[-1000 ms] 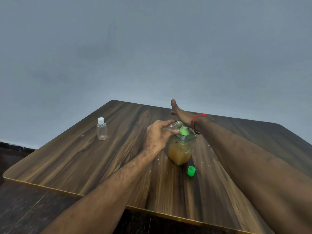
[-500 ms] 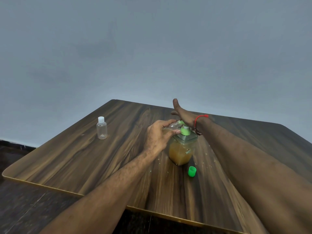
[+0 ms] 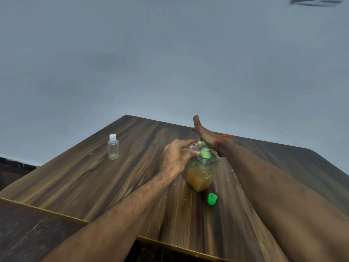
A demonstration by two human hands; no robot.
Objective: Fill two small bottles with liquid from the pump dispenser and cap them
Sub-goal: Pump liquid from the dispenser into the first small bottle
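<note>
Plain pale blue-grey wall fills the upper half, no window or decor; dim, even light w/ soft darker patches. Dark streak at top right corner, too blurred to identify. Wood-grain table, dark brown w/ lighter streaks, rounded corners, thin light edge band along near side. Small pale specks scattered on tabletop near centre. Floor dark, stone-like, faint joint lines, seen lower left & under near edge.
</note>
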